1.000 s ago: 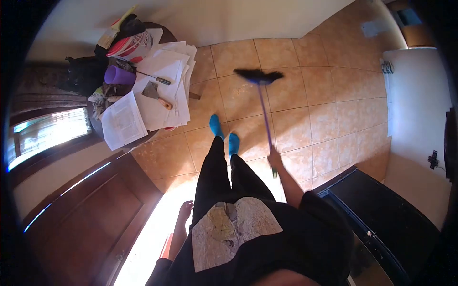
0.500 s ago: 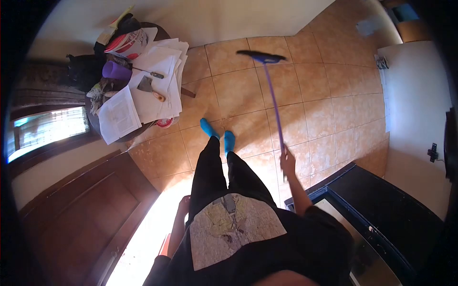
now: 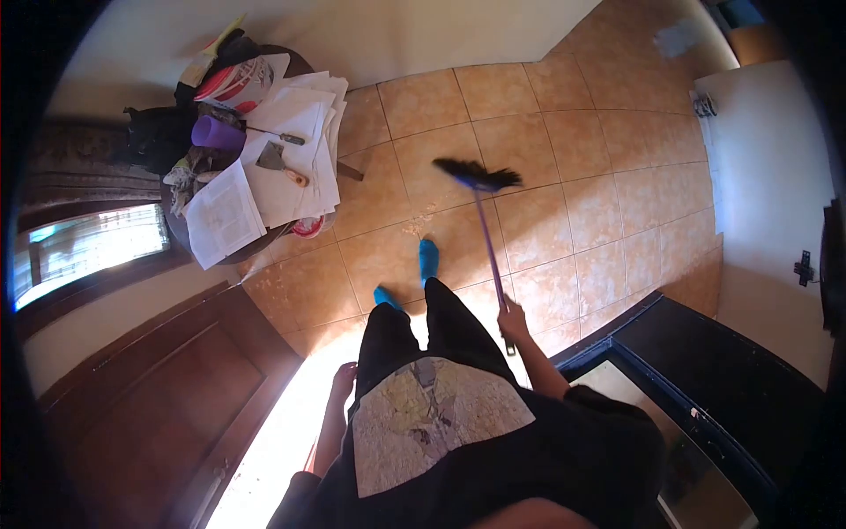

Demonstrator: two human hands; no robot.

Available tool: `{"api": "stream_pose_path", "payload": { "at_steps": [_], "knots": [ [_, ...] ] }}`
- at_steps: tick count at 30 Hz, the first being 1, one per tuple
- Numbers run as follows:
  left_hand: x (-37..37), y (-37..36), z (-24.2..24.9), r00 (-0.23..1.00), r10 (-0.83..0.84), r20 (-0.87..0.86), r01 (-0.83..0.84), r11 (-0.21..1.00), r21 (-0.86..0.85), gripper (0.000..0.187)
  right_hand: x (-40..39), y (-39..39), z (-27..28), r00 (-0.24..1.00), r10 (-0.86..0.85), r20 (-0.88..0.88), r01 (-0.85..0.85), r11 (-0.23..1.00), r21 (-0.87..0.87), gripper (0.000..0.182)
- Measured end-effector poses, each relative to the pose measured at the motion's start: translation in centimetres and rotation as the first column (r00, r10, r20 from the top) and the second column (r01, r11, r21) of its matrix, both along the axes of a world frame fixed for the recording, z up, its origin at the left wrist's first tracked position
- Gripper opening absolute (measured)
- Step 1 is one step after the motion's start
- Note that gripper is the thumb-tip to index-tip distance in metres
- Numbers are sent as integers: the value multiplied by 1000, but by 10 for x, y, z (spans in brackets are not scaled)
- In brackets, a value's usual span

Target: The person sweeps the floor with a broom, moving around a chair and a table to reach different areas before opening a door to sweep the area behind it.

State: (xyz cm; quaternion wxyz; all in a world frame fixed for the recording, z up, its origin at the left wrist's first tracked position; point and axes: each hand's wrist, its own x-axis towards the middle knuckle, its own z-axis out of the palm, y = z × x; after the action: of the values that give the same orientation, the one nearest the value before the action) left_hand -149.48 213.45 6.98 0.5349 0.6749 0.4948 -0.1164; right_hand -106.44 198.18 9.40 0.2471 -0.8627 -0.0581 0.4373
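Observation:
A broom with a purple handle (image 3: 490,251) and dark bristles reaches out over the tiled floor (image 3: 520,150). My right hand (image 3: 513,321) is wrapped round the handle near its lower end. The bristles are spread on the tiles, ahead and to the right of my feet in blue socks (image 3: 428,258). Some light crumbs or dust (image 3: 421,220) lie on the tiles just beyond the foremost foot. My left hand (image 3: 345,379) hangs beside my left thigh, away from the broom; its fingers are too small and dim to make out.
At the upper left a round table (image 3: 295,62) bears papers (image 3: 295,115), a purple cup (image 3: 218,133), a scraper (image 3: 282,163) and a bucket (image 3: 242,84). A brown door (image 3: 167,388) stands at the lower left, a black cabinet (image 3: 714,370) at the lower right, a white door (image 3: 775,176) at the right.
The broom head has come nearer to my feet and its bristles now show spread out. My right hand has moved slightly left and down. My feet have changed places, with the right one now ahead.

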Motion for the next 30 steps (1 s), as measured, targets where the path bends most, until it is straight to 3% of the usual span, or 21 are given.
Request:
{"api": "stream_pose_path", "payload": {
  "at_steps": [1, 2, 3, 4, 7, 8, 10, 11, 12, 13, 14, 15, 17, 20, 22, 24, 26, 27, 28, 29, 30],
  "knots": [
    [5, 8, -2, 860, -507, -58, 483, 774, 409, 25, -9, -13, 19, 997, -39, -62, 42, 997, 59, 35],
    [13, 12, 1, 862, -504, -57, 481, 775, 410, 25, -9, -15, 45, 985, -80, -152, 85, 996, 27, 35],
    [23, 14, 6, 979, -201, 14, 197, 969, 148, 25, -10, -32, 41, 998, 25, -65, -19, 996, 88, 34],
    [31, 16, 11, 991, 134, -7, -134, 982, -134, 25, -10, -44, 35, 992, 127, 25, -129, 982, 139, 34],
    [37, 27, 19, 896, 442, -32, -433, 856, -282, 26, -1, 2, 68, 948, 258, 186, -284, 950, 132, 32],
    [33, 28, 20, 891, 452, -41, -445, 851, -280, 26, 2, 20, 49, 921, 248, 299, -321, 919, 227, 32],
    [22, 24, 21, 870, 491, -30, -481, 836, -262, 27, 17, 85, 29, 906, 311, 287, -367, 916, 165, 30],
    [14, 17, 19, 871, 491, 9, -476, 847, -237, 27, 28, 119, 0, 857, 359, 370, -459, 857, 233, 29],
    [4, 9, 16, 868, 497, 8, -482, 845, -230, 26, 35, 165, 2, 928, 319, 191, -367, 868, 334, 28],
    [-9, 0, 10, 855, 519, 9, -500, 828, -254, 26, 40, 201, -41, 833, 332, 442, -512, 766, 389, 29],
    [-23, -10, 8, 841, 541, 7, -518, 809, -278, 26, 43, 246, -40, 828, 423, 368, -537, 788, 302, 30],
    [-31, -17, 15, 840, 540, -57, -529, 792, -304, 26, 46, 282, -77, 791, 453, 412, -581, 767, 273, 31],
    [-61, -38, 14, 823, 568, 5, -547, 796, -259, 27, 37, 341, -76, 784, 574, 237, -614, 772, 164, 33],
    [-82, -53, 29, 774, 630, -68, -626, 744, -232, 31, 16, 358, -87, 717, 667, 202, -686, 726, 41, 31],
    [-93, -64, 32, 734, 671, -109, -675, 700, -234, 32, 11, 324, -114, 622, 664, 416, -729, 684, -2, 32],
    [-108, -73, 24, 737, 668, -106, -669, 697, -260, 35, 5, 268, -119, 657, 646, 388, -687, 725, -45, 44],
    [-110, -79, 17, 732, 679, -58, -664, 692, -282, 36, -7, 194, -113, 695, 608, 384, -655, 756, -11, 40],
    [-101, -73, 24, 757, 651, -58, -641, 723, -258, 36, -11, 153, -115, 676, 604, 422, -686, 725, 62, 39],
    [-96, -70, 27, 780, 623, -57, -617, 752, -233, 36, -20, 116, -103, 662, 643, 385, -682, 730, -46, 40],
    [-108, -75, 9, 756, 652, -49, -629, 704, -331, 33, -28, 77, -92, 620, 615, 488, -709, 705, 12, 41],
    [-112, -78, -11, 756, 653, -43, -626, 703, -337, 33, -35, 46, -73, 676, 659, 331, -671, 735, -92, 44]
  ]
}}
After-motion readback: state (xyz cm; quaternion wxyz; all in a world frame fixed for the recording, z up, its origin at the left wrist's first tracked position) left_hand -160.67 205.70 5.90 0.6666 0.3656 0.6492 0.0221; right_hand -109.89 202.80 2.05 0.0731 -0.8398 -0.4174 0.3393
